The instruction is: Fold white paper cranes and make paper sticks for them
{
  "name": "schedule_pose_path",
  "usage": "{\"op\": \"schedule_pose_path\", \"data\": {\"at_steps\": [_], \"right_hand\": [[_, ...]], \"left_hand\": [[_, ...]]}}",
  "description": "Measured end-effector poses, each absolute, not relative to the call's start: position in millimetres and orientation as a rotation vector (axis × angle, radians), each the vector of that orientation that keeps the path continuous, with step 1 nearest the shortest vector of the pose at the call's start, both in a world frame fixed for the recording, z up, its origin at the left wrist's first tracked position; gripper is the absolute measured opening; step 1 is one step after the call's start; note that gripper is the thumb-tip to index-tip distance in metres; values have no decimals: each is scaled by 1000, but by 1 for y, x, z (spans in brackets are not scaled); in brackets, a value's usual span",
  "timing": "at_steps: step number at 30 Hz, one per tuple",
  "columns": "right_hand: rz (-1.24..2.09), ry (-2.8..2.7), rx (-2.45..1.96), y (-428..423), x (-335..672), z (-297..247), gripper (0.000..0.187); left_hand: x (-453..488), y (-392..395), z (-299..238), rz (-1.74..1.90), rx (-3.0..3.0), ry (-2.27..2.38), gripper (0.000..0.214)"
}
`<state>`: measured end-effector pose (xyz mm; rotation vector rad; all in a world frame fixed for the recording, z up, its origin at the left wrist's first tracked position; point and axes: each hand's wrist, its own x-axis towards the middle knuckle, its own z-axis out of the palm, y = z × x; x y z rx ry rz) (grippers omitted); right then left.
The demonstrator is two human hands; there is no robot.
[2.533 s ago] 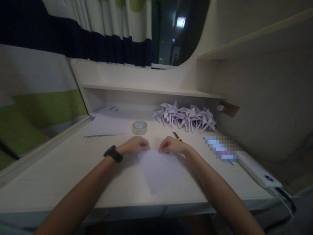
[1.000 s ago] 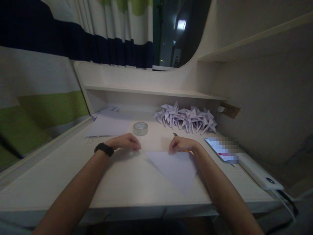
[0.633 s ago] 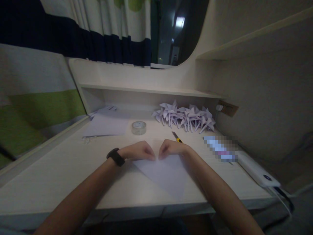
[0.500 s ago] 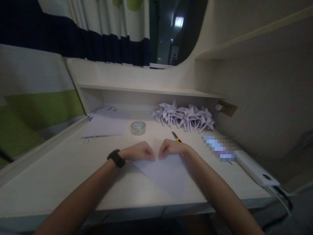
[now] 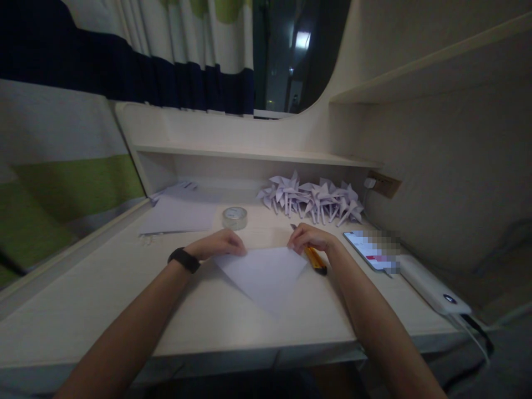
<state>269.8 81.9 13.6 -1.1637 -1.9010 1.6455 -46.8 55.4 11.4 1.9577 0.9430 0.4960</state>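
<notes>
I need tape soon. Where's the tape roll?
In the head view, the tape roll sits on the desk just beyond the left hand, right of the stack of paper.

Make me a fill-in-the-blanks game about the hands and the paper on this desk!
1. The left hand and the right hand touch the top edge of a white paper folded into a ____.
2. The black watch sits on the ____ wrist.
3. The knife lying beside the right hand has a ____ handle.

Missing words: triangle; left; yellow.
</notes>
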Motion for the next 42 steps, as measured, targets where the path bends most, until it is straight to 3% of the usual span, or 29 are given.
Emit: {"op": "schedule_pose_path", "data": {"at_steps": [4,8,15,24,34,42], "right_hand": [[1511,-1606,-1130,90,272,8,22],[1367,-1114,-1072,96,261,6,30],[1695,-922,-879,80,213,-6,28],[1484,-910,-771,64,183,-18,24],[1502,-821,-631,53,172,-7,43],[1445,-787,-564,50,166,-6,44]], "left_hand": [[-54,57,15,606,1884,998,28],[-45,58,14,974,1717,1143,32],[-13,63,-7,1485,1269,1178,42],[4,44,-8,1352,1212,912,37],[10,36,-6,1192,1354,761,37],[15,35,-9,1163,1323,705,31]]}}
